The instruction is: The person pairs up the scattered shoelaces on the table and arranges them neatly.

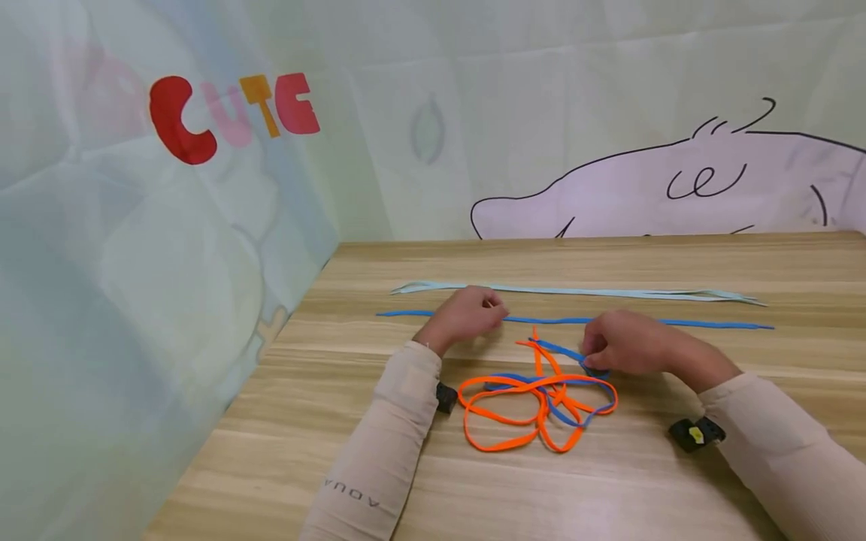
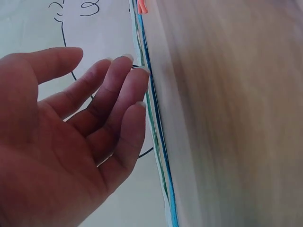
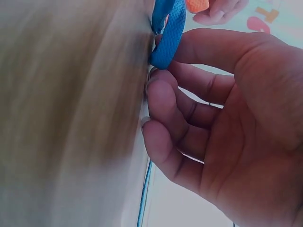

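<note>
An orange shoelace [image 1: 501,445] and a blue shoelace [image 1: 558,349] lie looped together in a loose tangle on the table. My right hand [image 1: 625,342] is at the tangle's far right side, pinching the blue lace between thumb and forefinger; a loop [image 3: 171,40] of it bends by the fingertips in the right wrist view. Over a second, straight blue shoelace [image 1: 555,321] hovers my left hand [image 1: 470,312]. Its fingers [image 2: 130,94] are loosely bent with nothing between them. Pale blue-green laces [image 1: 568,291] stretch out behind, parallel to the straight blue one.
The wood-grain table [image 1: 284,451] ends at a printed fabric backdrop [image 1: 399,173] behind and on the left. Red, pink and orange letters [image 1: 179,120] show on the left sheet. Each wrist bears a small black camera [image 1: 697,433] close above the tabletop.
</note>
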Motion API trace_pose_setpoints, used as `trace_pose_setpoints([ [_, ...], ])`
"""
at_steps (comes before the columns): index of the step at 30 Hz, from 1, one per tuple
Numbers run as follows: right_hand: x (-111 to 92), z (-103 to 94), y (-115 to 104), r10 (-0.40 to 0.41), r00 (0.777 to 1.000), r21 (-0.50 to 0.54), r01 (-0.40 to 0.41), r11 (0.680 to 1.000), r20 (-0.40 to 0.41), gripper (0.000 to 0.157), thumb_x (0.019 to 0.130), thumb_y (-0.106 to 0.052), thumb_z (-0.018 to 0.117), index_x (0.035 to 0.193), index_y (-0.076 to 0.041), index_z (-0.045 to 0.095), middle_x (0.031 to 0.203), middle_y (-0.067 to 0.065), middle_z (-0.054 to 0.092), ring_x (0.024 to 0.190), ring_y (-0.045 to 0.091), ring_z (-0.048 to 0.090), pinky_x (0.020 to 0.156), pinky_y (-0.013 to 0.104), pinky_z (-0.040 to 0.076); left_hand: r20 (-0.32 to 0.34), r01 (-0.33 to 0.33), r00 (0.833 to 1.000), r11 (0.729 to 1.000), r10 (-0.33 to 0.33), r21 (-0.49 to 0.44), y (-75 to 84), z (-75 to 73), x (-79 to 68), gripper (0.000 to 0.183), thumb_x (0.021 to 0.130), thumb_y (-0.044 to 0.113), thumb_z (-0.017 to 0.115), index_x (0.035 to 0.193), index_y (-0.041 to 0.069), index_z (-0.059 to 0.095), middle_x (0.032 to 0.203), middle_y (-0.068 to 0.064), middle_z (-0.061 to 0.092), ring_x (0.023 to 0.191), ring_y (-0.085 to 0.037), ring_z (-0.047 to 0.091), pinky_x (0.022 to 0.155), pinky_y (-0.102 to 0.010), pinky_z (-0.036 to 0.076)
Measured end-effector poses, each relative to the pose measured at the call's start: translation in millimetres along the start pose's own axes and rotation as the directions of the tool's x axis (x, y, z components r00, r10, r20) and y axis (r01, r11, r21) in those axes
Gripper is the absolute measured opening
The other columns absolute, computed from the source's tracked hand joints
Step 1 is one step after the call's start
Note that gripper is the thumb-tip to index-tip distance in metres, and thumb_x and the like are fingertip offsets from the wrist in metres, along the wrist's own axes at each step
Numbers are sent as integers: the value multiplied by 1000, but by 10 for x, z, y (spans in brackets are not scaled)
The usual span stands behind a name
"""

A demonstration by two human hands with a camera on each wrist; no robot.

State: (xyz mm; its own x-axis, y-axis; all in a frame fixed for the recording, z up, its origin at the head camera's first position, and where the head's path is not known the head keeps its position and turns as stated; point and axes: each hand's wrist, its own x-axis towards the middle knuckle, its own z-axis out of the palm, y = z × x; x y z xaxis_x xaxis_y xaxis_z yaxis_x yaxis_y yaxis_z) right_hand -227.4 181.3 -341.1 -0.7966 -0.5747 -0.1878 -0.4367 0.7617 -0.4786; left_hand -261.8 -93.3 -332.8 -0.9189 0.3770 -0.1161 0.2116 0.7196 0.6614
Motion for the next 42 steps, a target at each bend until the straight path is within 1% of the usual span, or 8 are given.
trace_pose_setpoints([
  [5,-22,10,11,-14,1000,0,14,1000,7,8,92,-16,72,86,-15,68,77,-6,60,70,14,52,65,31,46,19,-25,1000,999,24,30,7,44,-4,24,102,31,57,107,12,70,93,1,66,79,-18,60,67,-32,50],
  [15,-43,5,8,-4,1000,49,3,999,10,9,96,-16,68,88,-15,64,74,-3,57,69,16,51,62,31,41,46,-52,998,998,51,18,50,71,-40,19,101,30,58,105,15,68,91,1,67,80,-18,61,66,-32,51],
  [20,-38,1,-2,-12,1000,62,13,998,-8,8,97,-15,66,89,-14,63,74,-3,56,68,16,51,61,32,41,51,-68,997,997,65,39,67,70,-40,21,101,31,59,108,15,70,100,2,66,89,-17,59,71,-31,51],
  [27,-34,-15,-6,-60,997,93,64,994,-46,6,97,-13,63,92,-13,62,74,-3,55,66,16,50,59,31,42,48,-111,993,991,107,80,136,114,-54,22,101,29,60,113,15,72,108,4,68,97,-14,59,86,-31,50],
  [33,-52,-38,-19,-119,988,107,130,986,-100,9,99,-12,61,91,-12,60,72,-2,57,62,15,50,58,30,43,73,-139,988,988,134,68,236,193,-50,24,100,28,62,117,15,73,106,9,69,97,-11,60,85,-28,49],
  [37,-61,-43,-38,-158,977,132,178,975,-144,9,100,-9,61,92,-9,60,74,-2,62,62,14,52,59,30,45,81,-170,983,983,164,73,290,225,-47,27,99,28,62,121,16,72,113,9,68,108,-11,59,93,-27,47],
  [39,-65,-47,-57,-172,972,145,195,970,-158,8,100,-8,60,93,-9,60,75,-2,63,63,14,54,59,29,45,101,-194,977,979,187,67,312,241,-42,29,99,27,63,125,16,71,118,8,67,108,-11,59,95,-25,45],
  [42,-74,-58,-97,-188,967,165,216,962,-173,6,101,-8,60,94,-8,60,78,-2,64,66,15,57,61,30,47,148,-215,967,976,208,33,355,258,-59,33,100,27,62,132,18,66,122,8,66,96,-11,65,88,-25,49],
])
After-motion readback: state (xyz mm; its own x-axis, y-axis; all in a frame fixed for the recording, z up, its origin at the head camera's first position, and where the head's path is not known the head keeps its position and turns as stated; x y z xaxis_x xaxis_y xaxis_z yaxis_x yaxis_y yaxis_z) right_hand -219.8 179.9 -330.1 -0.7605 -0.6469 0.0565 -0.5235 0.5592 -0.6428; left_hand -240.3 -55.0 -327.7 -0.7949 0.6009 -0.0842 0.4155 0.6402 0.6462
